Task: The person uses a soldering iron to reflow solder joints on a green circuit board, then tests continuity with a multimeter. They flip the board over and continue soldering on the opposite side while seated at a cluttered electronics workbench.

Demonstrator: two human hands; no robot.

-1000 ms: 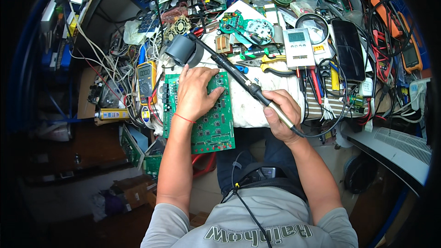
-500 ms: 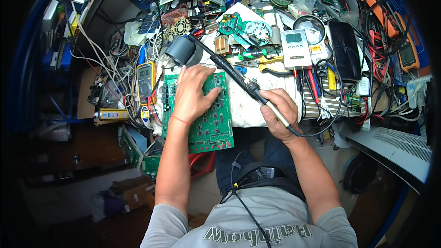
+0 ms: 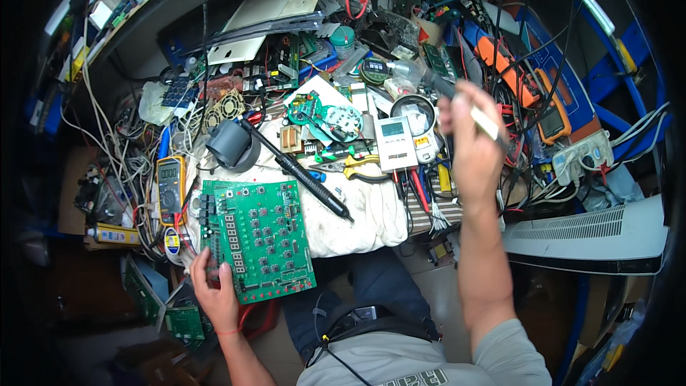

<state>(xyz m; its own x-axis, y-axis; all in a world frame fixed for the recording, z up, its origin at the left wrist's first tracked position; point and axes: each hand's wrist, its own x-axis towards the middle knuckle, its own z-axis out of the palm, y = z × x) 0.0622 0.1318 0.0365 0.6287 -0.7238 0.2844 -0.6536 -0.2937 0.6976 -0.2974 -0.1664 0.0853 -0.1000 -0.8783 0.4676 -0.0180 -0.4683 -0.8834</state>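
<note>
A green circuit board (image 3: pixel 279 232) with several buttons and a digit display lies at the front left of the bench, its near edge jutting past the white cloth (image 3: pixel 364 204). At the board's lower left edge, my left hand (image 3: pixel 214 293) grips it, with the thumb on top. My right hand (image 3: pixel 468 121) is raised over the right side of the bench, closed around a pale-handled soldering iron (image 3: pixel 486 123) whose dark front end is smeared by motion. On the cloth, right of the board, rests a black rod-shaped tool (image 3: pixel 300 175), reaching back to a grey cylindrical holder (image 3: pixel 230 144).
Yellow-handled pliers (image 3: pixel 363 169), a white tester with a screen (image 3: pixel 395 144) and a round magnifier (image 3: pixel 413 111) lie behind the cloth. A yellow multimeter (image 3: pixel 170 189) stands left of the board. Tangled cables and an orange meter (image 3: pixel 552 111) crowd the sides.
My left hand has slid from the board's upper part to its lower left edge. My right hand has lifted away to the upper right with the iron. The view has shifted.
</note>
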